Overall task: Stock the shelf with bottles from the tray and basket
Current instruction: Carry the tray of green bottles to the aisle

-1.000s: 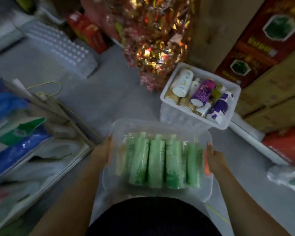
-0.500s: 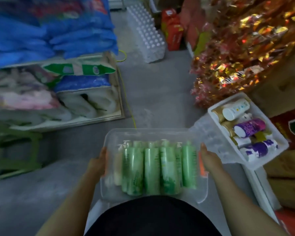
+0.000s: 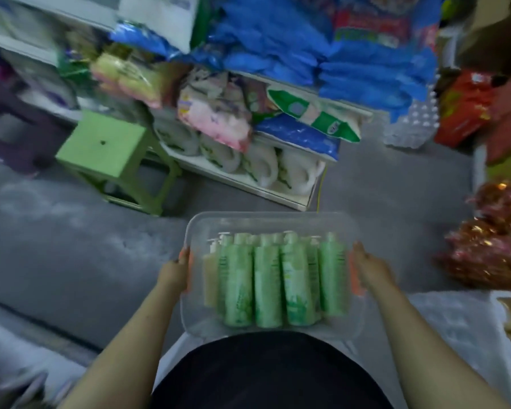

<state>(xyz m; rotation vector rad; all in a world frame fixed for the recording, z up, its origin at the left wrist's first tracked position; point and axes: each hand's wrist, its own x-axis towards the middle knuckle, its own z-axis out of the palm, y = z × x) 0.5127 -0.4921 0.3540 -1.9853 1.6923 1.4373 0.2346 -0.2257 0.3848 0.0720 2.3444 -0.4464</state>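
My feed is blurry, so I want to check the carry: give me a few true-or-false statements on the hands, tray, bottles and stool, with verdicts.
1. The left hand and right hand grip the tray by its sides. True.
2. The bottles stand upright in the tray. False: they lie flat, caps toward the shelf.
3. A green stool stands on the floor left of the shelf. True.
4. The tray rests on the stool. False: it is held over the floor, apart from the stool.
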